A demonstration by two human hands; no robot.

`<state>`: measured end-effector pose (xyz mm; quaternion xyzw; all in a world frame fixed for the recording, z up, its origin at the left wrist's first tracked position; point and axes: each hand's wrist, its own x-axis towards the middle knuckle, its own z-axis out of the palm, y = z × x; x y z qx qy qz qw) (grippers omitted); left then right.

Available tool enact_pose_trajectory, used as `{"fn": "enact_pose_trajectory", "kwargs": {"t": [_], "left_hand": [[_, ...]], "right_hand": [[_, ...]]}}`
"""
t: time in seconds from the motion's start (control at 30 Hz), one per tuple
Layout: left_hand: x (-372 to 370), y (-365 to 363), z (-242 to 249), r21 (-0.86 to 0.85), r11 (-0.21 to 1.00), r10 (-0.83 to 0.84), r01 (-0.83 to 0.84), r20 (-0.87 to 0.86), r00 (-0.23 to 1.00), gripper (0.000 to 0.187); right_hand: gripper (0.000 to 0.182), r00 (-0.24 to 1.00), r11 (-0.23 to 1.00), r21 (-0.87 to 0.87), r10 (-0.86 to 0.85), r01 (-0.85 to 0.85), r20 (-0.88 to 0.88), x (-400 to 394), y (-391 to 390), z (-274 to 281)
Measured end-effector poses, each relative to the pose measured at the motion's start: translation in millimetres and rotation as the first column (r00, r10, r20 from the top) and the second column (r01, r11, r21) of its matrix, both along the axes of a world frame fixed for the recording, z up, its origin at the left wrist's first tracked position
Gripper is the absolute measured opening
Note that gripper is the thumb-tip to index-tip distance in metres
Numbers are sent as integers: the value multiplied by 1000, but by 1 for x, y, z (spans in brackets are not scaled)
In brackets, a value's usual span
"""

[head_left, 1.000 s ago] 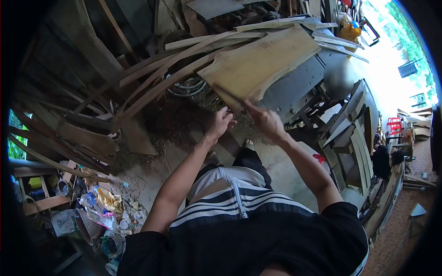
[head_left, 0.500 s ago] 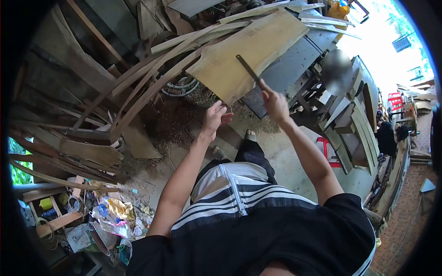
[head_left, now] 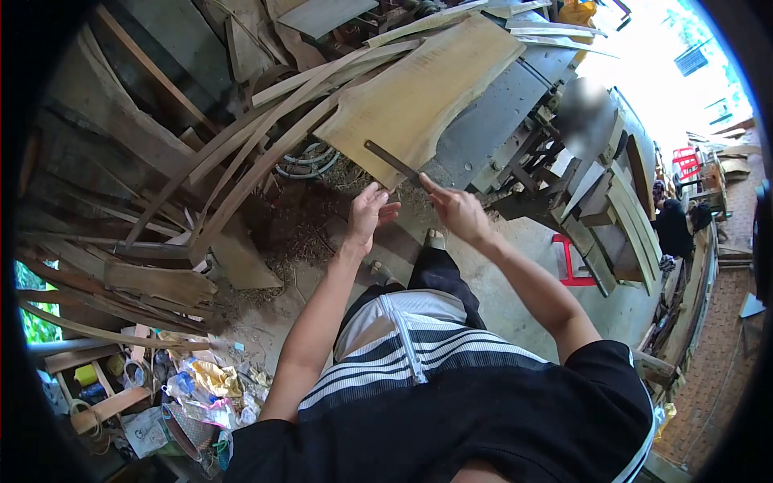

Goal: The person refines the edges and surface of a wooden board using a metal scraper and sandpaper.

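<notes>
A dark, flat metal bar (head_left: 390, 162) is gripped at its near end by my right hand (head_left: 460, 212), index finger along it. Its far end, with a small hole, lies over the near end of a wide pale wooden board (head_left: 423, 84). That board slants up and away on a grey metal machine table (head_left: 493, 121). My left hand (head_left: 370, 217) is raised just below the board's near corner, fingers apart and nothing in it. Whether its fingertips touch the board's edge I cannot tell.
Long curved wood strips (head_left: 266, 133) run along the board's left side. Coiled hose (head_left: 307, 163) lies beneath them. Stacked planks (head_left: 632, 221) and a red stool (head_left: 570, 262) stand at right. Bags and rubbish (head_left: 211, 386) fill the lower left.
My right hand has come down and left with the metal bar, bringing it to the board's near end. My left hand has shifted slightly. The view has moved a little.
</notes>
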<state>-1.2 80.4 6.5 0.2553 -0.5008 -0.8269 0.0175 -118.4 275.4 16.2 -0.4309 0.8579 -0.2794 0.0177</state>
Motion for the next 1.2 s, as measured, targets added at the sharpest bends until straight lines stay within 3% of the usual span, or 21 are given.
{"fn": "enact_pose_trajectory", "kwargs": {"t": [0.03,0.1,0.17,0.23,0.4,0.43,0.5,0.57,0.6,0.63,0.73,0.77,0.83,0.9,0.97,1.0,1.1,1.17,1.2], "left_hand": [[2,0,-1,4,1000,0,0,0,1000,36],[3,2,3,10,1000,15,-15,-2,1000,30],[0,2,3,12,999,37,-37,-13,999,24],[-1,2,-2,22,998,62,-61,-10,998,25],[-2,0,-3,24,997,73,-73,3,997,28],[-1,2,-2,24,997,70,-70,-1,998,29],[-1,5,-1,38,996,82,-82,11,997,30],[-4,0,-2,43,994,103,-103,13,995,31],[-5,-1,-9,58,992,111,-112,15,994,31],[-3,1,-15,76,990,116,-118,23,993,31],[-2,0,-19,68,985,156,-157,22,988,36],[-1,-1,-17,74,984,159,-161,28,987,36],[-3,-4,-13,12,996,89,-90,24,996,29],[-5,1,-17,-19,990,143,-143,25,989,18],[-15,-4,-18,-57,977,207,-206,6,978,19],[-14,-3,-21,-76,977,198,-197,6,980,20],[-14,-7,-35,-114,978,180,-177,17,984,20],[-13,-4,-27,-103,986,140,-135,43,989,20],[-13,-2,-29,-45,989,140,-139,20,990,22]], "right_hand": [[51,1000,1000,-13,12,-12,1,-12,3,4],[47,970,976,66,-215,208,112,-39,-2,15],[49,962,962,45,-271,269,45,-36,-8,8],[52,985,984,-60,-167,170,50,-16,-7,-8],[48,1000,1000,10,-10,9,23,-30,2,-2],[49,984,985,66,-163,159,77,-41,-2,10],[50,949,948,62,-313,311,26,-55,-9,11],[49,975,967,-142,-197,211,107,-32,-10,-12],[50,985,987,-8,-162,163,60,-13,-9,-19],[50,993,991,-105,-67,78,102,8,-9,-17],[47,992,1000,-9,-20,21,124,-7,-6,-4],[46,992,1000,-8,-23,24,125,-26,-7,-6],[43,957,963,-21,-265,269,118,-57,-22,13],[44,943,946,-29,-318,323,100,-49,-30,13],[46,993,984,-144,-91,101,71,-13,-26,-18],[51,995,998,-51,-39,43,88,14,-26,-14],[54,988,993,-37,115,-111,103,16,-32,-8],[52,990,998,-48,-40,47,137,-23,-47,6],[52,985,990,38,-141,138,99,-48,-57,24]]}}
